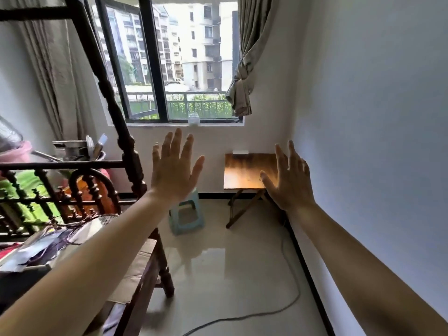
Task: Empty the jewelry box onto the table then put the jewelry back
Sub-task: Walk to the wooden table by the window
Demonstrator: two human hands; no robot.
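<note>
1. I am holding my left hand [173, 170] up in front of me, back of the hand facing me, with the fingers [178, 144] spread wide and holding nothing.
2. I am holding my right hand [289, 180] up too, with the fingers [292, 154] stretched out straight and a bit apart, and it is holding nothing.
3. I am not seeing any jewelry box or jewelry, so I cannot tell where they are.
4. The small wooden table [244, 170] is standing far past my fingers, against the wall. My right thumb and palm are covering its right end. Its top is looking bare, apart from a small white thing at its back edge that I cannot make out.
5. A little blue stool [186, 217] is sitting on the shiny floor [230, 275], below my left wrist and to the left of the table.
6. The window [169, 61] is above my left fingertips, and a clear jar [194, 119] is sitting on the sill just above them.
7. A tied curtain [242, 76] is hanging up above, between my two hands.
8. A dark wooden bed frame [126, 154] is standing to the left of my left fingers.
9. A grey cable [288, 301] is lying on the floor below my right arm.
</note>
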